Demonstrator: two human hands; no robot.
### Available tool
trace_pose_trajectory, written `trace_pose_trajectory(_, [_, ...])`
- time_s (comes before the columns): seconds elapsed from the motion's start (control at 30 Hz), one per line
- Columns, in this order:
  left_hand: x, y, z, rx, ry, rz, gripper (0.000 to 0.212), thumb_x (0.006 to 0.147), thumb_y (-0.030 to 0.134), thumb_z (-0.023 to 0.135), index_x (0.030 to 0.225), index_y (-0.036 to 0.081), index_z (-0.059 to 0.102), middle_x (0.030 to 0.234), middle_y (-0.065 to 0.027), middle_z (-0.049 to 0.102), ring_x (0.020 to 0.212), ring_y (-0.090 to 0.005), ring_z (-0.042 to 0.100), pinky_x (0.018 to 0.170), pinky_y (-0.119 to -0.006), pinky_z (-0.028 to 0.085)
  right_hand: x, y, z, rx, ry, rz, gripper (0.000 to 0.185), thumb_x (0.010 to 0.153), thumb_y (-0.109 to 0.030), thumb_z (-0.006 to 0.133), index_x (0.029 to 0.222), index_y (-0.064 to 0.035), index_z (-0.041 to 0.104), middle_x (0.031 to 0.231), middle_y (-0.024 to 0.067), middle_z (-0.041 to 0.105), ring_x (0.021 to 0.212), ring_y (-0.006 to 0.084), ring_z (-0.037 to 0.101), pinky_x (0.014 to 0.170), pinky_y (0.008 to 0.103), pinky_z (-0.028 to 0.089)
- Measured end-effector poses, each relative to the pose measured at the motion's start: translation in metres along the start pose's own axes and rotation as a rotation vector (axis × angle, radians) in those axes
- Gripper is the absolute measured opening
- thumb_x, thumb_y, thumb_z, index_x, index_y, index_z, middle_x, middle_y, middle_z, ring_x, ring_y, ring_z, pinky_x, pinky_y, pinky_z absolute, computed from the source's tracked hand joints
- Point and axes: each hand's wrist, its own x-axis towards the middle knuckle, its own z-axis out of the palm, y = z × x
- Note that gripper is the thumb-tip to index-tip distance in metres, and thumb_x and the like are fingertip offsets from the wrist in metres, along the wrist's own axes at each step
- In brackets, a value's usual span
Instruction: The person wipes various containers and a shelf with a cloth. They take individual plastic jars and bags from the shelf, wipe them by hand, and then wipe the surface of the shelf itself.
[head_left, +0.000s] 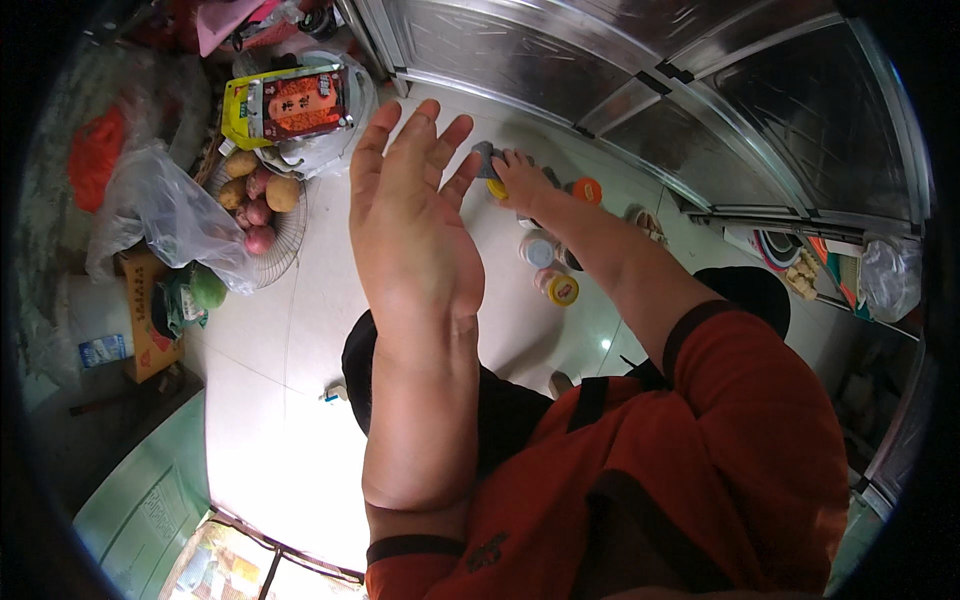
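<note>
My left hand (420, 180) is raised close to the camera, fingers spread and slightly curved, with nothing in it. Further off, my right hand (521, 176) grips a grey cloth (484, 157) beside a yellow lid (496, 188); the fingers partly hide both. Near my right forearm, several containers stand on the floor: one with an orange lid (587, 191), a clear one with a pale top (538, 253) and a jar with a yellow lid (562, 289). A dark-topped container is partly covered by the forearm.
A wire basket (289, 244) holds potatoes (282, 193) and reddish onions or similar produce. Food packets (300, 103), plastic bags (176, 206) and a cardboard box (146, 315) are at the left. Metal-framed cabinet doors (510, 56) run along the far side. A shelf with items is at the right.
</note>
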Motion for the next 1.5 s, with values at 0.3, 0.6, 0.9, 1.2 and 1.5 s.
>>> trace_pose_trajectory(0.3, [-0.002, -0.009, -0.001, 0.027, 0.01, -0.081, 0.044, 0.081, 0.015, 0.053, 0.12, 0.005, 0.034, 0.113, -0.0126, 0.048, 0.099, -0.025, 0.05, 0.081, -0.036, 0.04, -0.012, 0.001, 0.009, 0.067, -0.217, -0.051, 0.023, 0.08, -0.011, 0.044, 0.098, -0.0011, 0.053, 0.104, 0.0201, 0.053, 0.101, 0.0363, 0.049, 0.082, 0.0419, 0.041])
trace_pose_trajectory(0.6, [0.009, -0.017, -0.002, -0.143, 0.074, -0.041, 0.042, 0.08, 0.014, 0.052, 0.117, 0.006, 0.034, 0.113, -0.0131, 0.046, 0.099, -0.0276, 0.049, 0.082, -0.04, 0.04, -0.098, -0.052, -0.229, 0.475, 0.235, -0.206, 0.046, 0.074, -0.044, 0.057, 0.074, 0.002, 0.056, 0.073, 0.0173, 0.055, 0.069, 0.031, 0.054, 0.063, 0.0384, 0.043])
trace_pose_trajectory(0.9, [0.004, -0.042, -0.017, -0.202, 0.035, -0.25, 0.039, 0.082, 0.02, 0.049, 0.116, 0.006, 0.036, 0.111, -0.0126, 0.046, 0.1, -0.0289, 0.045, 0.086, -0.042, 0.037, -0.068, -0.073, -0.532, 0.188, 0.908, -0.306, 0.051, 0.064, -0.017, 0.062, 0.112, -0.0077, 0.046, 0.11, 0.0159, 0.049, 0.096, 0.0275, 0.05, 0.084, 0.0359, 0.041])
trace_pose_trajectory(1.2, [0.0, -0.036, -0.006, -0.151, -0.037, -0.321, 0.037, 0.081, 0.014, 0.046, 0.115, 0.005, 0.036, 0.11, -0.0158, 0.046, 0.097, -0.0307, 0.048, 0.083, -0.042, 0.039, 0.111, 0.014, -0.628, -0.076, 0.941, 0.153, 0.076, 0.065, -0.055, 0.063, 0.119, -0.0034, 0.046, 0.12, 0.0211, 0.045, 0.111, 0.0333, 0.044, 0.093, 0.0346, 0.036])
trace_pose_trajectory(1.5, [0.0, -0.038, -0.007, -0.15, -0.046, -0.454, 0.036, 0.082, 0.012, 0.047, 0.114, 0.004, 0.036, 0.106, -0.0164, 0.049, 0.092, -0.0289, 0.052, 0.081, -0.039, 0.043, 0.165, 0.045, -0.644, -0.268, 0.902, 0.314, 0.068, 0.058, -0.061, 0.062, 0.093, -0.0023, 0.062, 0.101, 0.0189, 0.058, 0.093, 0.0292, 0.057, 0.08, 0.0335, 0.044])
